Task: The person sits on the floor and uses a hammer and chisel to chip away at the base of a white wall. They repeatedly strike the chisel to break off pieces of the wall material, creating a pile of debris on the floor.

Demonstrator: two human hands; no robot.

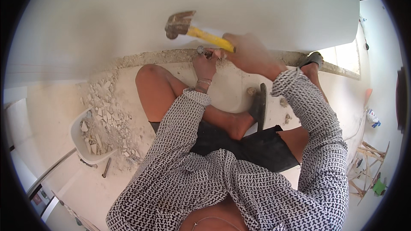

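My right hand (250,55) is wrapped round the yellow handle of a claw hammer (207,37), raised in front of the pale wall. The hammer's dusty steel head points left, above and left of my left hand. Down at the foot of the wall, my left hand (204,66) grips a chisel (200,50); only its rounded metal end shows clearly, and its tip is hidden. Both hands are close to a rough, chipped strip (158,56) of bare mortar running along the wall's base.
Broken tile and mortar rubble (112,115) lies on the left floor. Beside it stands a white tub (78,132) holding more pieces, with a short metal bar (106,167) nearby. My bent legs and dark slides occupy the middle. A wooden frame (369,162) stands far right.
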